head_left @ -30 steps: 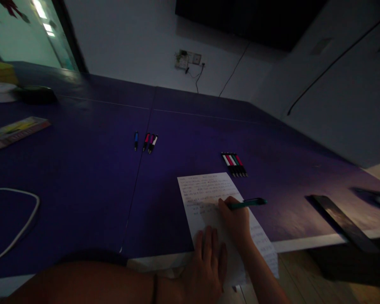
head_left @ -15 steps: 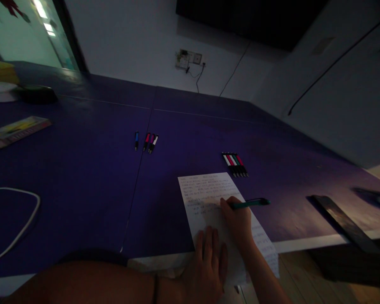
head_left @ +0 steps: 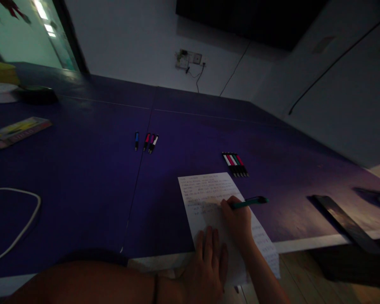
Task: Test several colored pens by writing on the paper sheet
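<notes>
A sheet of paper (head_left: 205,217) lies on a purple table (head_left: 91,177) in front of us, and in the head camera's view we look down on it in dim light. Lines of handwriting, too small for us to read, fill its upper part, with more along its lower right side. Its lower end reaches past the table's pale near edge.

Our left hand (head_left: 207,264) rests flat on the lower part of the sheet, palm down, its fingers stretched out and holding nothing. A dark band (head_left: 156,289) circles that wrist. Our right hand (head_left: 240,223) is on the middle of the sheet, its fingers closed around a green pen (head_left: 251,202) that slants out to the right; we cannot see whether the tip touches the paper.

Just beyond the paper's upper right corner, a row of pens (head_left: 235,164) lies side by side. Farther left, near a seam in the table, lie a blue pen (head_left: 137,141), a red pen (head_left: 146,142), a purple pen (head_left: 151,143) and a white pen (head_left: 154,142).

At far left we find a white cable (head_left: 36,204) and a flat box (head_left: 19,130).
</notes>
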The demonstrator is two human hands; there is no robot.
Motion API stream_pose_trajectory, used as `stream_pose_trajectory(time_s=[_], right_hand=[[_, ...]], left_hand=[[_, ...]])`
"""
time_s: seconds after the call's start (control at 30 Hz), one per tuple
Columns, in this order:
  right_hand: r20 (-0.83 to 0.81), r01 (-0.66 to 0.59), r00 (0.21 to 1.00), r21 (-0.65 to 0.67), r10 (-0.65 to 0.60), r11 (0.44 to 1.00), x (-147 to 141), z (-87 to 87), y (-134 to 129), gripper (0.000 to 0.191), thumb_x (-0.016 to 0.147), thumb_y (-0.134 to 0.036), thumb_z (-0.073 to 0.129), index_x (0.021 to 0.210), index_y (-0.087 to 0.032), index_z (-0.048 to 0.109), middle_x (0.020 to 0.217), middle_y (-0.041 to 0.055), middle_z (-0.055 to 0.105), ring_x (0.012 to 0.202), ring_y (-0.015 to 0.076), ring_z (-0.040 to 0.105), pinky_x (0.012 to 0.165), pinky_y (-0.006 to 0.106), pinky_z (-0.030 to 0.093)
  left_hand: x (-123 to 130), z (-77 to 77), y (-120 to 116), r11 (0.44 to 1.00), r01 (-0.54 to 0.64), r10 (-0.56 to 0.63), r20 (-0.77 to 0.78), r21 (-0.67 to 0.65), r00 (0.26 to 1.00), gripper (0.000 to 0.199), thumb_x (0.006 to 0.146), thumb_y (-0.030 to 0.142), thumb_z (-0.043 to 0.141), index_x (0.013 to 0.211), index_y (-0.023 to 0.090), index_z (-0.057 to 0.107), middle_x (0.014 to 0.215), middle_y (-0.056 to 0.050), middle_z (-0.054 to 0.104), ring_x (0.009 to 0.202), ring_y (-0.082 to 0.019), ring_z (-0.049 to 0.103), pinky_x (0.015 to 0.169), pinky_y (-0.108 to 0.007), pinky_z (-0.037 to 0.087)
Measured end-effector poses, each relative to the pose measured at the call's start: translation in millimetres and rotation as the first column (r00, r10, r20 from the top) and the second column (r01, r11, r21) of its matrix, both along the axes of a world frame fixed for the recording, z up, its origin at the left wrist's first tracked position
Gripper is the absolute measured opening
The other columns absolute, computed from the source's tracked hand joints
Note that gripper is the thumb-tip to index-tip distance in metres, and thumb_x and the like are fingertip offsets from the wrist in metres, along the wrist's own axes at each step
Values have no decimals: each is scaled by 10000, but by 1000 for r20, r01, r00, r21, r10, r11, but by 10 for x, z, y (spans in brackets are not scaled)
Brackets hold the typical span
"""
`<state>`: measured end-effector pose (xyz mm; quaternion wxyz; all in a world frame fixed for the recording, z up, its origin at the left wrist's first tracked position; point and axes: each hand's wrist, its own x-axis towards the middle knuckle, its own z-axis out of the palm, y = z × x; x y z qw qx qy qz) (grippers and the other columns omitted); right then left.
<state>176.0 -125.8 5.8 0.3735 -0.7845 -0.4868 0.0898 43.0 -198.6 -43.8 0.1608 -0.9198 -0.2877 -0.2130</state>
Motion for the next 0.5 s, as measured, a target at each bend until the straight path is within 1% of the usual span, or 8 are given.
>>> stream_pose_trajectory(time_s=[0.1,0.27,0.4,0.5], right_hand=[[-10,1,1000,-13,-1,1000,3,0,0,259,624,-363,440,434,-205,361,362,-34,371,405,111,368,408,229,265],[-15,-2,1000,-17,2,1000,-5,14,2,278,625,-393,439,435,-203,369,360,-28,387,396,115,382,411,234,277],[-28,-8,1000,-29,7,1000,-9,21,3,279,627,-390,440,434,-203,368,358,-27,386,400,115,381,412,233,279],[-28,8,1000,-25,-8,1000,-3,16,4,274,629,-380,444,435,-202,363,358,-29,384,396,114,381,412,232,280]], left_hand=[[5,3,-9,1000,6,-6,-13,3,1000,481,798,364,401,1150,36,425,1174,-257,461,1080,-349,436,893,-568,184],[-24,50,8,999,14,-15,8,30,1000,434,783,326,437,1119,52,466,1141,-224,505,1067,-358,445,900,-576,176],[-31,59,19,999,34,-34,-17,39,999,475,792,369,414,1127,35,456,1136,-245,499,1059,-353,453,897,-582,172],[-30,64,17,999,12,-12,-18,46,1000,451,797,333,406,1132,34,448,1138,-246,497,1058,-344,458,898,-581,171]])
